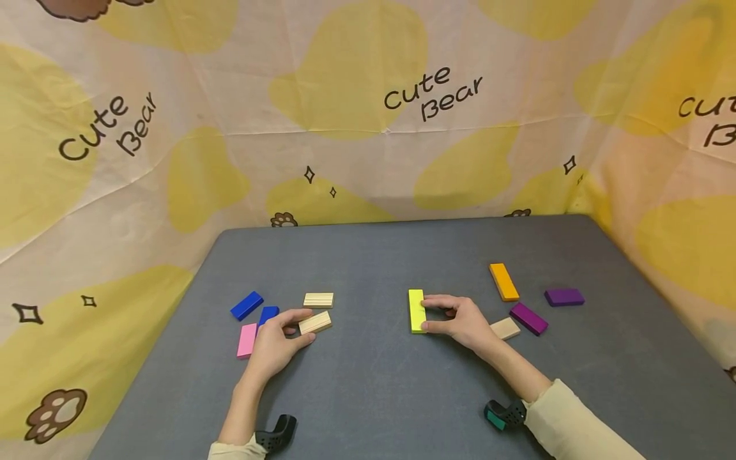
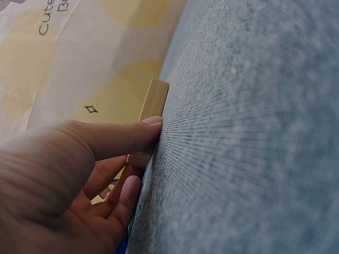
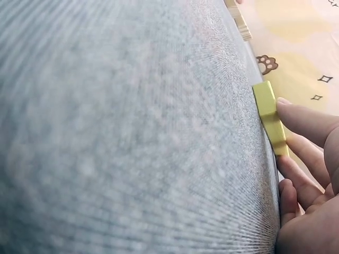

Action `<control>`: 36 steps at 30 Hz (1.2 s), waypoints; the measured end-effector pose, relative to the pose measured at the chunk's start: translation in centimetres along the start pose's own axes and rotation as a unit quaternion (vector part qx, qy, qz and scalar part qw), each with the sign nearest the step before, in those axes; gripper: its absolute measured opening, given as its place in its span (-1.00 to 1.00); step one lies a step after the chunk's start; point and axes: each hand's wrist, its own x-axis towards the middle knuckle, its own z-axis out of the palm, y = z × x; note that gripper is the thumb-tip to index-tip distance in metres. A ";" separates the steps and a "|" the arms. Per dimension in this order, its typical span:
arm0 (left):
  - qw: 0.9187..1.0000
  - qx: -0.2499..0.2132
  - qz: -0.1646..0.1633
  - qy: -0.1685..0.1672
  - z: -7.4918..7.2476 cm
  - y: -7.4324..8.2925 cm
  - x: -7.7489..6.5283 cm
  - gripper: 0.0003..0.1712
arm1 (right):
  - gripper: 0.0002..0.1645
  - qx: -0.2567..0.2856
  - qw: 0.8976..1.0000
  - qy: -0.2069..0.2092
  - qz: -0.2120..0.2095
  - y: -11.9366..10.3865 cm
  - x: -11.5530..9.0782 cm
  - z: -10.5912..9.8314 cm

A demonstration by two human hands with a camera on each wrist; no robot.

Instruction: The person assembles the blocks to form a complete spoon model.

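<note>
I see the yellow block [image 1: 416,311] lying on the bench [image 1: 368,390], and I measure all places from it. My right grip [image 1: 462,322] touches the right long edge of the yellow block; the thumb and the index finger rest spread apart along this edge. To the left of the yellow block, my left grip [image 1: 278,345] pinches a pale wooden block [image 1: 316,322] between the thumb and the fingers. A second wooden block [image 1: 319,300] lies on the same side. Farther left of the yellow block I find two blue blocks [image 1: 247,306] and a pink block [image 1: 247,340]. To its right are a third wooden block [image 1: 506,328], partly hidden, two purple blocks [image 1: 529,319] and, deeper on the bench, an orange block [image 1: 504,282].
</note>
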 end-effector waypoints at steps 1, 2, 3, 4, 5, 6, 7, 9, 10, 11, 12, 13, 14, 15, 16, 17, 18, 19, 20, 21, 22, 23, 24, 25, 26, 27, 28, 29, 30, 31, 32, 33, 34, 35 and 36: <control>1.000 0.000 0.000 0.000 0.0 0.0 0.0 -0.49 | -0.45 0.001 1.000 0.000 0.000 0.0 0.0 0.0; 1.000 0.000 -0.001 0.001 0.0 0.0 0.0 -0.49 | -0.45 0.002 1.000 0.000 0.000 0.0 0.0 0.0; 1.000 0.000 -0.001 0.002 0.0 0.0 0.0 -0.49 | -0.46 0.003 1.000 -0.001 -0.001 -0.1 0.0 0.0; 1.000 0.000 0.000 0.002 0.0 0.0 0.0 -0.49 | -0.45 0.004 1.000 -0.002 -0.001 -0.1 0.0 0.1; 1.000 0.001 0.000 0.002 -0.1 0.0 -0.1 -0.49 | -0.45 0.006 1.000 -0.003 -0.001 -0.1 0.0 0.1; 1.000 0.002 0.001 0.003 -0.1 0.1 -0.1 -0.50 | -0.45 0.007 1.000 -0.005 -0.002 -0.1 0.0 0.1; 1.000 0.003 0.001 0.004 -0.1 0.1 -0.1 -0.50 | -0.45 0.009 1.000 -0.007 -0.003 -0.1 0.0 0.2; 1.000 0.006 0.004 0.004 -0.2 0.2 -0.1 -0.51 | -0.45 0.011 1.000 -0.010 -0.006 0.0 0.0 0.2; 1.000 0.008 0.006 0.003 -0.2 0.3 -0.1 -0.51 | -0.45 0.011 1.000 -0.011 -0.008 0.0 -0.1 0.2; 1.000 0.010 0.010 0.001 -0.2 0.4 -0.1 -0.51 | -0.45 0.011 1.000 -0.011 -0.009 0.0 -0.1 0.2; 1.000 0.011 0.012 -0.001 -0.2 0.6 -0.1 -0.51 | -0.45 0.011 1.000 -0.011 -0.010 0.0 -0.1 0.2; 1.000 0.012 0.014 -0.004 -0.2 0.7 -0.1 -0.51 | -0.45 0.011 1.000 -0.011 -0.010 0.0 -0.1 0.1; 1.000 0.013 0.016 -0.008 -0.2 0.9 0.0 -0.51 | -0.45 0.012 1.000 -0.010 -0.007 0.0 -0.1 0.1; 1.000 0.012 0.018 -0.011 -0.2 1.1 0.1 -0.51 | -0.45 0.013 1.000 -0.011 -0.005 0.0 -0.2 0.1; 1.000 0.011 0.019 -0.014 -0.2 1.4 0.2 -0.51 | -0.44 0.012 1.000 -0.011 -0.002 0.0 -0.2 0.0; 1.000 0.010 0.020 -0.016 -0.2 1.7 0.3 -0.51 | -0.44 0.010 1.000 -0.012 -0.003 0.0 -0.2 0.0; 1.000 0.007 0.021 -0.017 -0.2 2.1 0.4 -0.51 | -0.44 0.011 1.000 -0.012 0.001 0.0 -0.2 0.0; 0.999 0.002 0.026 -0.019 -0.2 2.4 0.6 -0.51 | -0.44 0.012 1.000 -0.012 0.003 0.0 -0.2 0.0; 0.999 -0.004 0.030 -0.021 -0.2 2.8 0.8 -0.51 | -0.44 0.013 1.000 -0.012 0.005 -0.1 -0.2 0.0; 0.999 -0.011 0.037 -0.024 -0.2 3.3 1.1 -0.51 | -0.44 0.013 1.000 -0.012 0.003 0.0 -0.2 0.0; 0.998 -0.019 0.047 -0.029 -0.1 3.7 1.4 -0.51 | -0.44 0.014 1.000 -0.011 0.002 0.0 -0.2 0.0; 0.998 -0.025 0.056 -0.033 0.0 4.2 1.8 -0.50 | -0.44 0.017 1.000 -0.011 0.001 0.0 -0.2 0.0; 0.997 -0.031 0.066 -0.035 0.2 4.7 2.2 -0.51 | -0.45 0.023 1.000 -0.010 0.002 0.0 -0.2 0.0; 0.996 -0.036 0.076 -0.038 0.3 5.2 2.6 -0.52 | -0.45 0.025 1.000 -0.010 -0.003 0.1 -0.2 0.1; 0.995 -0.038 0.084 -0.039 0.6 5.7 3.0 -0.53 | -0.45 0.027 1.000 -0.011 -0.006 0.1 -0.3 0.1; 0.994 -0.039 0.091 -0.040 0.8 6.1 3.5 -0.54 | -0.45 0.029 0.999 -0.011 -0.009 0.1 -0.3 0.2; 0.994 -0.039 0.096 -0.041 1.2 6.5 3.9 -0.55 | -0.45 0.031 0.999 -0.011 -0.010 0.1 -0.3 0.2; 0.993 -0.038 0.100 -0.041 1.5 6.9 4.4 -0.56 | -0.45 0.033 0.999 -0.012 -0.012 0.1 -0.3 0.3; 0.993 -0.038 0.103 -0.042 2.0 7.3 4.8 -0.57 | -0.45 0.035 0.999 -0.013 -0.013 0.1 -0.3 0.3; 0.993 -0.040 0.106 -0.043 2.6 7.6 5.2 -0.57 | -0.45 0.036 0.999 -0.013 -0.012 0.1 -0.3 0.3; 0.992 -0.043 0.109 -0.046 3.1 8.0 5.7 -0.57 | -0.45 0.036 0.999 -0.013 -0.010 0.0 -0.4 0.3; 0.992 -0.045 0.111 -0.050 3.8 8.3 6.1 -0.57 | -0.45 0.036 0.999 -0.014 -0.008 0.0 -0.4 0.2; 0.991 -0.048 0.112 -0.056 4.4 8.7 6.5 -0.56 | -0.44 0.033 0.999 -0.015 -0.009 0.0 -0.4 0.2; 0.990 -0.051 0.113 -0.061 5.1 9.0 6.9 -0.56 | -0.44 0.032 0.999 -0.015 -0.008 0.0 -0.4 0.1; 0.990 -0.053 0.114 -0.067 5.8 9.3 7.3 -0.56 | -0.43 0.030 0.999 -0.016 -0.005 -0.1 -0.4 0.0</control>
